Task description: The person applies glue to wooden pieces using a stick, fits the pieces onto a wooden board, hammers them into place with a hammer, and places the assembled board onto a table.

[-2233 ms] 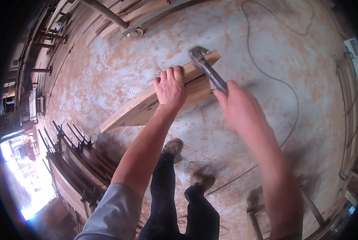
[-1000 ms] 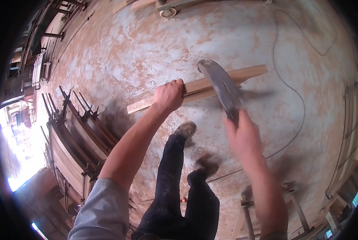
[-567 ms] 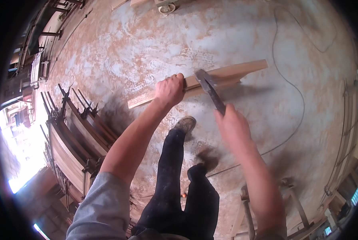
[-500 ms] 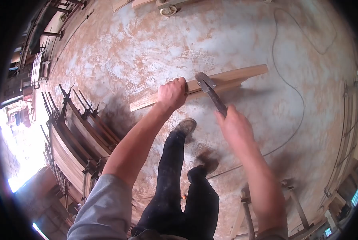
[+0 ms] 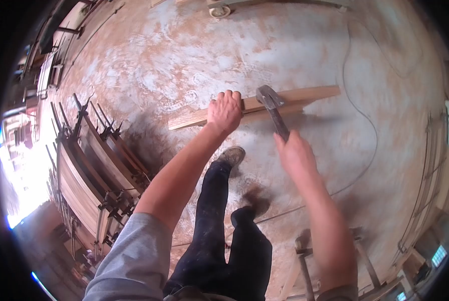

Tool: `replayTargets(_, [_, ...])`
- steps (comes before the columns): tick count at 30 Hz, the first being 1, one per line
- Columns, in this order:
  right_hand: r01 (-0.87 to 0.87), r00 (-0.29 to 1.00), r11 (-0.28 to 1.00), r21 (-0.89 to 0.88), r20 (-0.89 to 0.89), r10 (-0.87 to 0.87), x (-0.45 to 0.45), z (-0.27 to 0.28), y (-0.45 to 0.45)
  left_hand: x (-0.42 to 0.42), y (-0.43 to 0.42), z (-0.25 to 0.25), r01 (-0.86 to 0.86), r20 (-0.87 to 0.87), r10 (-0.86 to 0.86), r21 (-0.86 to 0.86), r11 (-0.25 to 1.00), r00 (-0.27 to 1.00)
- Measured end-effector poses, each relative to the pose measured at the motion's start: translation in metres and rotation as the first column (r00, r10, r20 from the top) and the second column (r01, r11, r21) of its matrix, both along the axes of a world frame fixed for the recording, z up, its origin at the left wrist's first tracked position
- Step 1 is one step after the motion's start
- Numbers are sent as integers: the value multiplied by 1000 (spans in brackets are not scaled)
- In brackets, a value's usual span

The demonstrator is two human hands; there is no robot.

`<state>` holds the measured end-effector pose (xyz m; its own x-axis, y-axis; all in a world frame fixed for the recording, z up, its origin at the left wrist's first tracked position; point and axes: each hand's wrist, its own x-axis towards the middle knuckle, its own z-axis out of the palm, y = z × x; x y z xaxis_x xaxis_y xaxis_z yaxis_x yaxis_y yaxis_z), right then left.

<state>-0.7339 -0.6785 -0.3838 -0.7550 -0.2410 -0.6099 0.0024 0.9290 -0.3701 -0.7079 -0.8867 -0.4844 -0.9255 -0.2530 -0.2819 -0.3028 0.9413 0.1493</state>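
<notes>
My left hand (image 5: 225,111) is closed round a long, pale wooden piece (image 5: 309,94), which lies nearly level across the view. Its two ends stick out on either side of the hand. A second strip of wood (image 5: 279,112) shows along its lower edge; whether the two are joined I cannot tell. In my right hand (image 5: 295,153) is a hammer (image 5: 279,120), gripped by its dark handle. The metal hammer head is over the wood, just right of my left hand; contact between them cannot be made out. A small dark edge beside the left fingers is unclear.
At left stand wooden panels (image 5: 79,180) with several metal bar clamps. A cable (image 5: 376,135) curves over the stained floor (image 5: 194,60) at right. A wheeled wooden frame (image 5: 279,5) is at the top, a wooden stand (image 5: 304,251) at lower right.
Both hands, the wooden piece and the hammer have shifted slightly right in view. My left fingers sit higher over the wood. The wheeled frame shows more at the top.
</notes>
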Motion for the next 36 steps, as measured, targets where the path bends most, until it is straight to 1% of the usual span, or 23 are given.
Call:
replayTargets(3, [11, 999, 1000, -4, -33, -11, 5, -11, -2, 22, 0, 6, 27, -211, -48, -102, 994, 976])
replayTargets(4, [7, 999, 1000, -15, -45, -7, 4, -13, -2, 33, 1, 2, 44, -240, -89, -190, 981, 967])
replayTargets(5, [2, 998, 1000, -26, -59, -3, 3, -16, -3, 41, 2, -2, 20, -296, -96, -249, 968, 950])
replayTargets(6, [8, 998, 1000, -23, -62, -9, 3, -17, -3, 43, 1, -8, -3, -313, -87, -278, 960, 946])
replayTargets(7, [6, 998, 999, -37, -59, -8, 3, -19, -4, 44, 4, -15, -25, -330, -80, -302, 953, 941])
replayTargets(8, [6, 998, 999, -48, -57, -9, 2, -22, -5, 40, 3, -21, -63, -396, -71, -315, 947, 916])
replayTargets(9, [8, 998, 998, -61, -54, -11, 2, -25, -5, 38, 2, -25, -83, -409, -57, -316, 945, 911])
replayTargets(10, [-23, 996, 996, -92, -84, 16, 1, -26, -5, 35, 2, -27, -102, -422, -44, -317, 943, 906])
replayTargets(11, [16, 999, 983, -183, -47, -25, 0, -34, -4, 31, 0, -30, -117, -438, -37, -319, 940, 898])
replayTargets(12, [57, 998, 962, -268, -3, -60, -1, -41, -3, 28, -3, -34, -136, -529, -76, -350, 927, 845])
replayTargets(13, [103, 995, 932, -347, 45, -93, 0, -45, -2, 28, -6, -36, -131, -525, -68, -333, 934, 849])
replayTargets(14, [89, 996, 922, -377, 21, -88, 1, -47, 0, 26, -9, -38, -123, -523, -64, -316, 941, 850])
replayTargets(17, [142, 988, 900, -412, 7, -153, 3, -35, -6, 22, -10, -40, -132, -530, -32, -269, 954, 847])
replayTargets(20, [219, 972, 860, -460, 30, -231, 7, 4, -19, 18, -12, -42, -142, -569, -23, -243, 960, 822])
replayTargets(23, [122, 959, 874, -470, -172, -226, 8, -18, -20, 16, -18, -45, -149, -607, -30, -241, 959, 794])
replayTargets(24, [9, 979, 966, -259, -196, -62, 1, -14, -26, 17, -16, -45, -143, -617, -37, -239, 960, 786])
replayTargets(26, [0, 994, 985, -172, -108, -19, -16, -16, -30, 19, -15, -45, -141, -599, -41, -254, 957, 800])
replayTargets(28, [-58, 990, 990, -131, -136, 40, -21, -7, -29, 18, -16, -44, -139, -589, -37, -250, 958, 807])
replayTargets(31, [-71, 987, 972, -224, -155, 36, -14, 22, -27, 17, -16, -46, -136, -599, -43, -250, 959, 800])
replayTargets(32, [13, 996, 945, -328, -81, -41, -10, 33, -28, 18, -15, -49, -140, -613, -44, -248, 959, 789])
replayTargets(33, [7, 989, 931, -366, -136, -61, -6, 30, -29, 19, -15, -49, -141, -624, -47, -249, 958, 780])
replayTargets(35, [-23, 965, 893, -449, -243, -97, 2, 14, -29, 25, -13, -46, -126, -581, -38, -239, 963, 813])
replayTargets(36, [-51, 988, 964, -260, -151, 11, -4, -3, -26, 27, -13, -47, -118, -573, -37, -231, 966, 819])
